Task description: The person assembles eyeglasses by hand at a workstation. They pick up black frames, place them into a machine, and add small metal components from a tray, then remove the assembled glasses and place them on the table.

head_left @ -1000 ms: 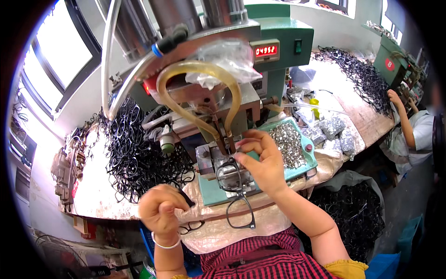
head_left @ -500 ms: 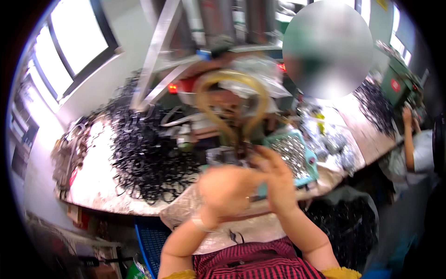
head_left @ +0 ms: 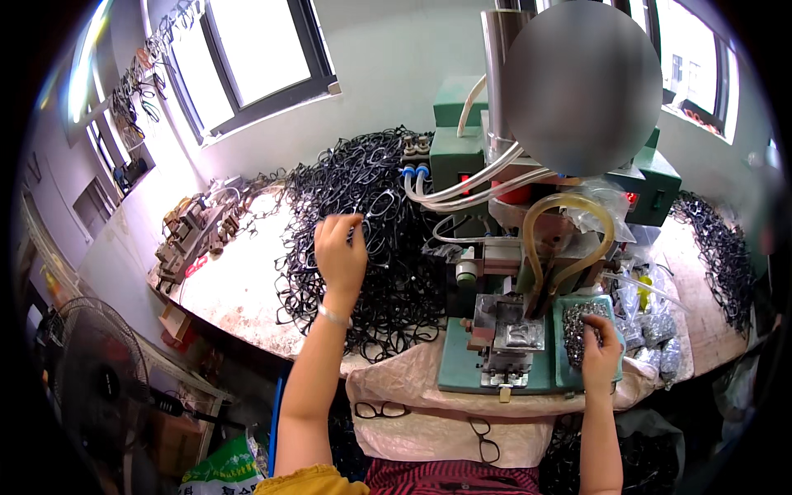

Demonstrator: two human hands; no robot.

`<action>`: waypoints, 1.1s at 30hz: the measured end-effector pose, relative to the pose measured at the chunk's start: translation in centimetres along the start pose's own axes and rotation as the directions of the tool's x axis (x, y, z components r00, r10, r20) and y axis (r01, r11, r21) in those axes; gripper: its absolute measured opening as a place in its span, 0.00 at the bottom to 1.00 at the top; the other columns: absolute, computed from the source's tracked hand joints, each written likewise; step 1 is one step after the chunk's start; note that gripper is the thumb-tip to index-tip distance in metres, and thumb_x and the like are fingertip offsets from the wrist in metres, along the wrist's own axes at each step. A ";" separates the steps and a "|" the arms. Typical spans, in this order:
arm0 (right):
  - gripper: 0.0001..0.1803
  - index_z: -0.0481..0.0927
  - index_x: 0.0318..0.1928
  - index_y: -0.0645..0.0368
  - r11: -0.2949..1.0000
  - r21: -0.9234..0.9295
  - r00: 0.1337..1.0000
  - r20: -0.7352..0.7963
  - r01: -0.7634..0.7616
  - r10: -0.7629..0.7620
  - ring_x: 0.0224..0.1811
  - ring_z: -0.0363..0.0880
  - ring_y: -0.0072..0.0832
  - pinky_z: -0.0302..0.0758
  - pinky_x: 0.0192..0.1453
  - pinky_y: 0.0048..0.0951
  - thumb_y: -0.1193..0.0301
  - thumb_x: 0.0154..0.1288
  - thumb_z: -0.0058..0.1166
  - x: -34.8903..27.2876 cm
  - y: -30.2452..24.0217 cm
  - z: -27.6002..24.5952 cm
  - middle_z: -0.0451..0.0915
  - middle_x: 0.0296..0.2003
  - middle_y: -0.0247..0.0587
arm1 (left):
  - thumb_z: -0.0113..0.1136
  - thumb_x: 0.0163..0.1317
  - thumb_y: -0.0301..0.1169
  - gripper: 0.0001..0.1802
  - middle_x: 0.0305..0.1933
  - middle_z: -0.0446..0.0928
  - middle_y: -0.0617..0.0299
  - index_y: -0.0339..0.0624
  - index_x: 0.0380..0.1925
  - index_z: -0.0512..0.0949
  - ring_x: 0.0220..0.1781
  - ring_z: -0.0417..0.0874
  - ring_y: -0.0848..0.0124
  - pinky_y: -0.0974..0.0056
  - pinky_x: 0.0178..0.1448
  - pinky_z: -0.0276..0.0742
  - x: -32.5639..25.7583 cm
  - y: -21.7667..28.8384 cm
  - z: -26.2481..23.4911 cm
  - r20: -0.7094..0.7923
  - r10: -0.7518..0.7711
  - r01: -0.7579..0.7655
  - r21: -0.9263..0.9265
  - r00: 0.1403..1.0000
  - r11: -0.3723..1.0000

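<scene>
My left hand (head_left: pixel 340 257) is raised over a big heap of black eyeglass frames (head_left: pixel 388 285), its fingers curled together. A frame shows right beside the fingertips, but I cannot tell whether it is in their grasp. At a green tray (head_left: pixel 617 312) full of small shiny metal parts (head_left: pixel 575 318), my right hand (head_left: pixel 602 356) has its fingers bent down onto the parts. Thumb and index finger come close together there; anything between them is too small to make out. Left of the tray stands a green bench machine with a metal fixture (head_left: pixel 516 334).
A yellowish hose (head_left: pixel 569 200) loops above the fixture. Single eyeglass frames (head_left: pixel 485 440) lie on the cloth (head_left: pixel 445 429) before me. Metal blocks (head_left: pixel 186 239) sit at the far left, plastic bags of parts (head_left: pixel 658 330) at right. A fan (head_left: pixel 99 363) stands lower left.
My hands were together at the machine's front. They have parted: the left went to the heap of frames, the right to the tray. The view has also turned left.
</scene>
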State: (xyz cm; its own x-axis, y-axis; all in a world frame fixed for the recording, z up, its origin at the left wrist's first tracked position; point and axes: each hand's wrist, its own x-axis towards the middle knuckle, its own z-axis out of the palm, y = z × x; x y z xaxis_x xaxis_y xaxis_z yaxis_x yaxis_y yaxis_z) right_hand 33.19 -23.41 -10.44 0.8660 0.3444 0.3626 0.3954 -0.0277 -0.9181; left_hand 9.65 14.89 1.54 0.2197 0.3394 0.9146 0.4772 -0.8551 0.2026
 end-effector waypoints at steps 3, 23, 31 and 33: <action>0.09 0.83 0.45 0.63 0.978 -0.169 0.992 -0.010 0.126 -0.130 0.51 0.80 0.36 0.72 0.61 0.33 0.79 0.65 0.57 0.7 0.2 1.4 0.83 0.45 0.43 | 0.63 0.55 0.29 0.09 0.42 0.80 0.56 0.43 0.36 0.86 0.49 0.80 0.55 0.53 0.49 0.80 2.8 -3.9 4.6 0.409 -0.155 -0.039 0.427 0.899 0.903; 0.03 0.84 0.34 0.56 0.721 -0.637 0.933 -0.009 0.273 -0.361 0.41 0.77 0.45 0.73 0.48 0.43 0.73 0.57 0.64 0.4 -2.0 -0.8 0.81 0.32 0.44 | 0.44 0.76 0.40 0.13 0.34 0.82 0.35 0.42 0.39 0.67 0.21 0.84 0.61 0.66 0.18 0.77 -10.6 21.4 -6.2 0.841 0.540 0.808 0.340 -0.032 -0.481; 0.08 0.85 0.38 0.52 0.609 -0.629 0.863 0.226 0.483 -0.452 0.50 0.77 0.45 0.75 0.45 0.42 0.72 0.56 0.63 0.1 -0.8 0.9 0.79 0.42 0.44 | 0.45 0.75 0.40 0.14 0.33 0.84 0.39 0.41 0.39 0.70 0.19 0.83 0.64 0.67 0.14 0.74 -10.7 20.9 -4.9 0.826 0.560 0.839 0.348 -0.064 -0.418; 0.10 0.83 0.40 0.51 0.536 -0.611 0.813 0.439 0.582 -0.383 0.61 0.73 0.48 0.76 0.47 0.46 0.71 0.55 0.63 1.0 -0.5 1.5 0.76 0.52 0.45 | 0.43 0.78 0.43 0.18 0.33 0.84 0.42 0.39 0.42 0.71 0.22 0.84 0.63 0.67 0.18 0.76 -11.2 21.2 -5.0 0.821 0.568 0.813 0.366 -0.053 -0.453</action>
State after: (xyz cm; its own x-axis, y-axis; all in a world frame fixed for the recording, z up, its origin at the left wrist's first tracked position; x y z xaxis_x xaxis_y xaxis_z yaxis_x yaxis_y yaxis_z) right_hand 33.41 -21.63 -9.91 0.4181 0.7022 0.5763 0.9035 -0.3875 -0.1833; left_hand 13.08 -8.97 -2.64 0.9581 -0.1824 -0.2210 0.2744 0.8065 0.5238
